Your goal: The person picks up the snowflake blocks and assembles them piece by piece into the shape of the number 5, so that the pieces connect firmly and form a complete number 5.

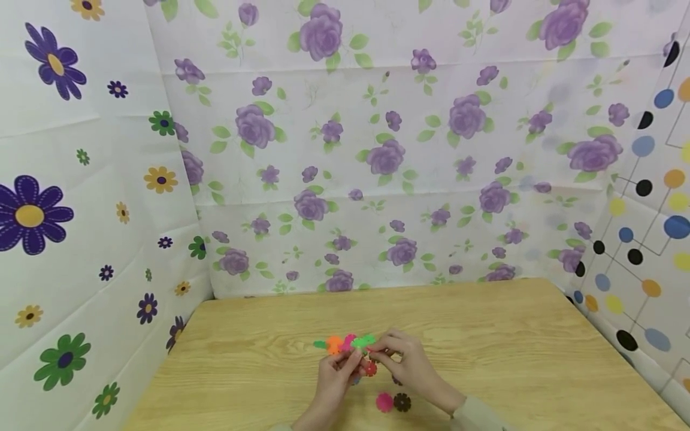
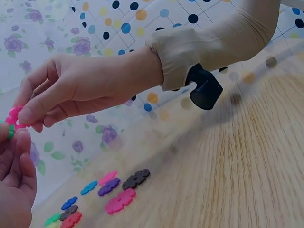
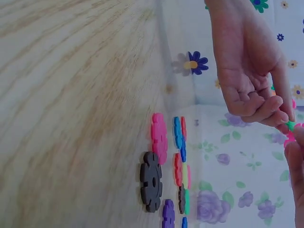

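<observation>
Both hands meet over the table. My left hand (image 1: 333, 380) pinches a joined chain of flat, notched flower-shaped plastic pieces. In the head view the chain shows a dark green piece (image 1: 320, 344), an orange piece (image 1: 334, 345), a pink piece (image 1: 349, 342) and a light green piece (image 1: 364, 341). My right hand (image 1: 408, 364) pinches another pink piece (image 2: 14, 117) between thumb and fingers, right at the light green piece's edge. Fingers partly cover both pieces where they meet.
Loose notched pieces lie on the wooden table (image 1: 259, 371) below the hands: a larger pink one (image 2: 120, 201), a black one (image 2: 136, 179), a purple one (image 2: 109, 186) and several more. Patterned cloth (image 1: 356, 179) stands behind the table and along both sides.
</observation>
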A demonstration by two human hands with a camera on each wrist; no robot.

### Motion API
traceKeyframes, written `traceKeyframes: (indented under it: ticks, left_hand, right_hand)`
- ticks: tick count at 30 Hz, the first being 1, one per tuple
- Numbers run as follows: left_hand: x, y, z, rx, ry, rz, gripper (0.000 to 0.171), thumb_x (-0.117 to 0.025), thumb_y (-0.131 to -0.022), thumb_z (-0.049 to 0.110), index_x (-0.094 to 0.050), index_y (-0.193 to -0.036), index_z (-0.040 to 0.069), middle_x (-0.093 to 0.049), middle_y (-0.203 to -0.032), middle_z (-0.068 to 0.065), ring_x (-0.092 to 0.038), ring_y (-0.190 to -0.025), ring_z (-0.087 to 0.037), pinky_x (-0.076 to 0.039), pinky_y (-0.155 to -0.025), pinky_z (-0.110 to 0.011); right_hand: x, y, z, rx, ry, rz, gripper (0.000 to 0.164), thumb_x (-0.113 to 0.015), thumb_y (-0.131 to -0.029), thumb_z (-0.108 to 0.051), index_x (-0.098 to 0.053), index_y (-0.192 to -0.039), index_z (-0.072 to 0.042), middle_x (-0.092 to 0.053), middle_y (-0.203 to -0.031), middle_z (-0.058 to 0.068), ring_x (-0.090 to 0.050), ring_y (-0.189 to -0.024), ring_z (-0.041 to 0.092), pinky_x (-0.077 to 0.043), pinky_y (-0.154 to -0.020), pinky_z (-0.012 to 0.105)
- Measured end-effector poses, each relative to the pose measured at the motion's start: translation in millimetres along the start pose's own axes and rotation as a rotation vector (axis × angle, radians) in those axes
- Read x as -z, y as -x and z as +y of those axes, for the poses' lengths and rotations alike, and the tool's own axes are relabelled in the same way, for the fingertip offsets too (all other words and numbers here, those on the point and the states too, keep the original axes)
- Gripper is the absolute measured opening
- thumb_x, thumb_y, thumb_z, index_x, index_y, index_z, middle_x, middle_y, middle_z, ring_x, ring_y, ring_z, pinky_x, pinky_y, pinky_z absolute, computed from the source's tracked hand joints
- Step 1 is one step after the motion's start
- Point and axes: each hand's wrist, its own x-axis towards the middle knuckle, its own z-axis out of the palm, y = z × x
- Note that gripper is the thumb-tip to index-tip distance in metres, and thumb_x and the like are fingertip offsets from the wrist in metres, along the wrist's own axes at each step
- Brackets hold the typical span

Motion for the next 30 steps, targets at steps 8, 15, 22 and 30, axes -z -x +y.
traceKeyframes:
  ticks: [8, 15, 22, 30]
  left_hand:
    - [5.4, -0.7, -5.4, 0.006, -0.078, 0.079, 0.028, -0.068, -0.091, 0.017, -0.067, -0.102, -0.008, -0.071, -0.078, 0.002, -0.065, -0.068, -0.007, -0.058, -0.076, -0.025]
    - [6.2, -0.2, -7.6, 0.004, -0.12, 0.082, 0.03, -0.07, -0.089, 0.019, -0.068, -0.105, -0.007, -0.072, -0.08, 0.002, -0.066, -0.07, -0.007, -0.058, -0.075, -0.025]
    - [4.9, 2.9, -9.8, -0.008, -0.167, 0.005, 0.038, -0.074, -0.085, 0.022, -0.067, -0.113, -0.002, -0.075, -0.093, 0.001, -0.069, -0.084, -0.009, -0.057, -0.08, -0.025]
    - [6.2, 3.2, -6.5, -0.004, -0.118, -0.09, 0.054, -0.076, -0.084, 0.023, -0.053, -0.13, 0.006, -0.068, -0.119, -0.01, -0.068, -0.103, -0.017, -0.055, -0.089, -0.027]
  right_hand:
    - [2, 4, 3, -0.197, -0.139, -0.078, 0.013, -0.068, -0.09, -0.02, -0.07, -0.101, -0.015, -0.07, -0.095, 0.003, -0.066, -0.081, 0.005, -0.058, -0.062, 0.025]
    - [12, 0, -4, -0.45, -0.176, -0.214, 0.032, -0.068, -0.09, -0.022, -0.065, -0.118, -0.008, -0.072, -0.102, 0.009, -0.067, -0.084, 0.008, -0.057, -0.068, 0.021]
    - [15, 2, 3, -0.453, -0.276, -0.29, 0.037, -0.067, -0.09, -0.028, -0.066, -0.12, -0.005, -0.071, -0.101, 0.008, -0.066, -0.083, 0.006, -0.059, -0.072, 0.033]
    - [15, 2, -3, -0.451, -0.271, -0.266, 0.035, -0.067, -0.09, -0.03, -0.068, -0.121, -0.012, -0.07, -0.1, 0.008, -0.065, -0.082, 0.006, -0.058, -0.067, 0.035]
